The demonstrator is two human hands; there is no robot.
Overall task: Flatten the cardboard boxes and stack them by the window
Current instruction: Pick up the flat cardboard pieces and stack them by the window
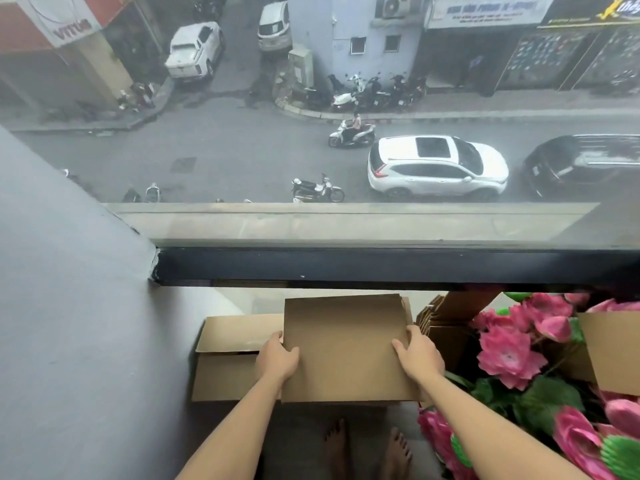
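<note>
Flattened cardboard (346,348) held between both hands below the window (346,133).
Left hand (277,358) grips its left edge and right hand (420,355) its right edge, thumbs on top; plain brown, flat, uncreased; it hangs over an open box (225,372) on the floor (298,441), pink flowers (509,355) beside.

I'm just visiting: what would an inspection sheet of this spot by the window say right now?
Surface: grey floor, bare feet on it.
Job's things: flattened cardboard held above an open box by the wall.
Clutter: pink artificial flowers; more cardboard at right.
Grippers: left hand and right hand grip the flattened cardboard's side edges, fingers curled round them.
Cables: nothing seen.
Surroundings: black window frame; street with cars and scooters below.
</note>
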